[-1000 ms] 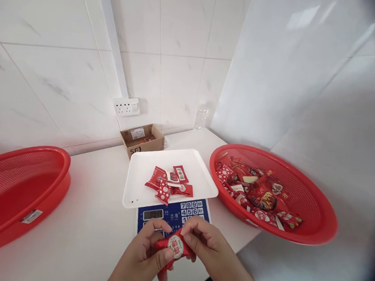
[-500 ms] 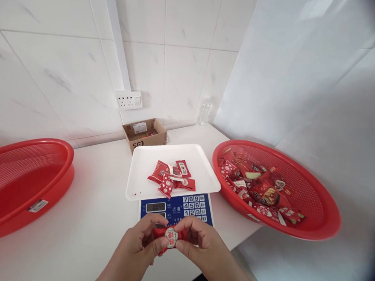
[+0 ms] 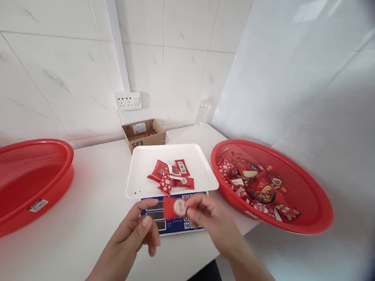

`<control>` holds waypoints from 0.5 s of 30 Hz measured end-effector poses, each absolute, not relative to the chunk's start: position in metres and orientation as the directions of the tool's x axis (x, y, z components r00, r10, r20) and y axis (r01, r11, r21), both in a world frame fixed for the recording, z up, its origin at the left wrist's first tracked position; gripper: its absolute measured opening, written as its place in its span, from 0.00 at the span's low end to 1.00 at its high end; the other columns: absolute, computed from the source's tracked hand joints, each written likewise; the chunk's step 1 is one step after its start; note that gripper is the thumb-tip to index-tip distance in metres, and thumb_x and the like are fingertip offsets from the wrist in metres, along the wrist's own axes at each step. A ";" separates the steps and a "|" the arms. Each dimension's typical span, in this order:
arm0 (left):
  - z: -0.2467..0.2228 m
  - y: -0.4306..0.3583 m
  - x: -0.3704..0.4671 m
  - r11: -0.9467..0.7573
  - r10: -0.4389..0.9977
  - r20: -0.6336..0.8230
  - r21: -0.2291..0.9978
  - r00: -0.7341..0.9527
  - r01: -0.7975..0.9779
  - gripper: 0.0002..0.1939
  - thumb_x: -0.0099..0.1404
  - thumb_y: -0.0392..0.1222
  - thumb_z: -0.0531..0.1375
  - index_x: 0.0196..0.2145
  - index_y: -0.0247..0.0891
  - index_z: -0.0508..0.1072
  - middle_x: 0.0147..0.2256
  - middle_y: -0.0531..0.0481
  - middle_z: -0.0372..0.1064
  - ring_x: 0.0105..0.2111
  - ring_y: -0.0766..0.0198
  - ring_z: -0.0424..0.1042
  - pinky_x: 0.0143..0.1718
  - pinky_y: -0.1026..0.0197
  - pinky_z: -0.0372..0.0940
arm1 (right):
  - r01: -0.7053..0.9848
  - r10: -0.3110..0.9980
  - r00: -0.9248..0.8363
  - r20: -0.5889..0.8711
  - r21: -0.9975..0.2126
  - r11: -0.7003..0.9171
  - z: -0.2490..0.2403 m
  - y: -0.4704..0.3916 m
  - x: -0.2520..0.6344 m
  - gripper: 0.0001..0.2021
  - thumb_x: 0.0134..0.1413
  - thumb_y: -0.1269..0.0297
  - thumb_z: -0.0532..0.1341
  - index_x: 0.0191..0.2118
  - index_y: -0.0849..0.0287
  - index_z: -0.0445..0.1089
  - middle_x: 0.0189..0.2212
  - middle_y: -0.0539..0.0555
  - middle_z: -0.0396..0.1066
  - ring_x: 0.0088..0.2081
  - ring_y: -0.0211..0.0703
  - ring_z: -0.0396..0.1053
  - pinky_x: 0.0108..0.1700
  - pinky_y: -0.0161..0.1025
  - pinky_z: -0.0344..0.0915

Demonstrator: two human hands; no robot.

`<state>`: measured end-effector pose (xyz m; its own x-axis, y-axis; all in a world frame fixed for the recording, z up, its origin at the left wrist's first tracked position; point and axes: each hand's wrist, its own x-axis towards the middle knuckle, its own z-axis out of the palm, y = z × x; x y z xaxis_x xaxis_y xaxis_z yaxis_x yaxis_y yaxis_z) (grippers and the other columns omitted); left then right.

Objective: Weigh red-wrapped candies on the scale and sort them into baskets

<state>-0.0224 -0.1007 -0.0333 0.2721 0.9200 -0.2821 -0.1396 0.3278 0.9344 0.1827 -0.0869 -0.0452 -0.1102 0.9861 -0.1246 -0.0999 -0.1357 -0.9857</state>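
A small red snack packet [image 3: 170, 208] with a pale round label is pinched at its right end by my right hand [image 3: 209, 221]. It hangs slightly blurred over the blue keypad and displays of a weighing scale [image 3: 171, 230]. My left hand [image 3: 138, 231] is just left of the packet, apart from it, with fingers spread and nothing in them. Behind both hands, the scale's white tray [image 3: 144, 163] carries several red packets [image 3: 167, 182] in a loose cluster, some overlapping. Tiny dark red specks lie near the tray's front left corner.
To the right, a red perforated basket [image 3: 325, 220] holds many mixed red packets. Another red basket [image 3: 61, 172] stands at the left. Behind the tray are a cardboard box [image 3: 152, 140] and a clear plastic bottle [image 3: 202, 112]. A wall socket [image 3: 128, 101] sits above the box.
My left hand has let go of the packet and opened. My right hand has moved it up and forward, over the scale's panel. The packets on the tray have stayed put.
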 end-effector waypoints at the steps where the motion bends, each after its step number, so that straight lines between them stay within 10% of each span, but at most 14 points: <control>1: -0.032 -0.100 -0.023 0.304 0.933 -0.272 0.946 0.234 -0.111 0.23 0.61 0.60 0.56 0.49 0.46 0.64 0.21 0.59 0.65 0.23 0.69 0.62 0.28 0.64 0.56 | -0.048 0.997 -0.016 -0.081 -0.995 -0.082 -0.043 -0.077 0.190 0.12 0.46 0.54 0.64 0.32 0.57 0.67 0.21 0.45 0.64 0.24 0.34 0.60 0.29 0.35 0.58; 5: -0.030 -0.101 -0.027 0.286 0.947 -0.275 0.957 0.165 -0.046 0.23 0.62 0.60 0.54 0.49 0.46 0.63 0.23 0.58 0.65 0.25 0.66 0.61 0.31 0.62 0.57 | 0.136 0.980 0.180 0.080 -0.989 0.056 -0.041 -0.037 0.211 0.09 0.49 0.58 0.59 0.36 0.57 0.67 0.26 0.48 0.67 0.29 0.37 0.65 0.35 0.38 0.62; 15: -0.027 -0.106 -0.031 0.264 0.957 -0.270 0.963 0.107 0.061 0.23 0.61 0.61 0.53 0.47 0.46 0.65 0.23 0.57 0.65 0.25 0.64 0.62 0.33 0.59 0.58 | 0.622 0.967 -0.031 0.251 -0.752 0.215 -0.057 -0.011 0.206 0.11 0.54 0.66 0.55 0.41 0.56 0.71 0.43 0.55 0.72 0.47 0.45 0.67 0.52 0.46 0.60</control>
